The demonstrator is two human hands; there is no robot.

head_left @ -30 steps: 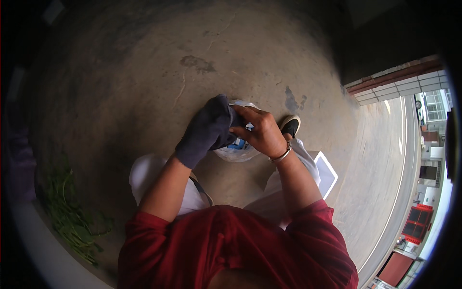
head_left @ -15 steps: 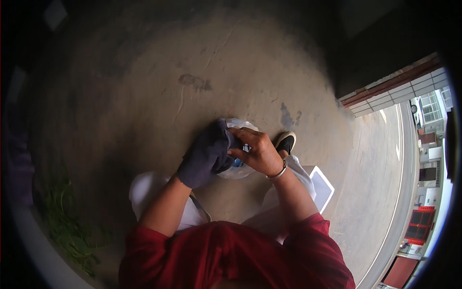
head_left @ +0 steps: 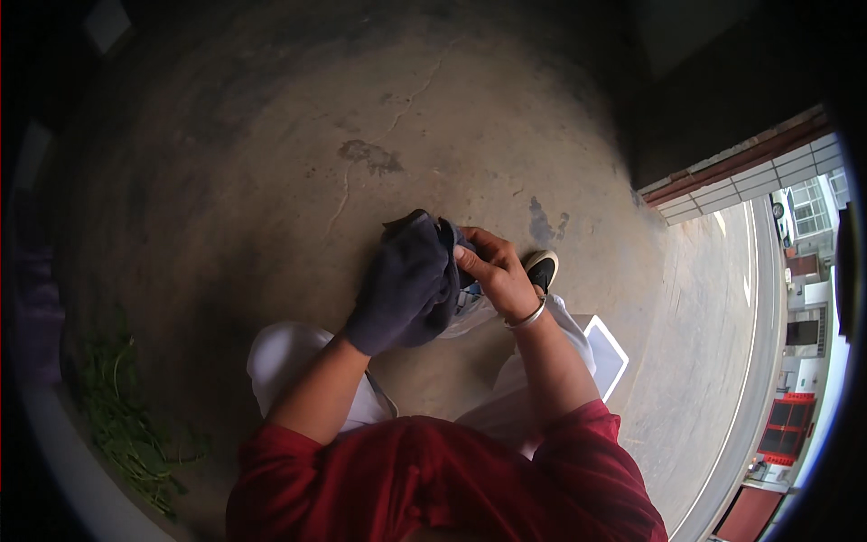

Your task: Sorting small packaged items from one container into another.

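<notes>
Your dark cloth (head_left: 393,298) is at about 12 o'clock from your chest, drawn over your left hand like a loose mitt down to the wrist. That hand is hidden inside, so you cannot tell whether its fingers are spread or curled. Your right hand (head_left: 495,271), at 3 o'clock from the cloth, has its thumb and fingers pinched on the folded edge there.

The cloth looks light, soft and floppy, likely with some stretch; it should not slip much or break, but it probably won't hold a shape unless something fills it. The gathered edge under your right thumb seems the best grip, with the hem at the left wrist a second one.

At 4 o'clock, just past the cloth and partly behind it, is a clear plastic container (head_left: 471,322). Your shoe (head_left: 542,271) lies farther off at 3 o'clock.
</notes>
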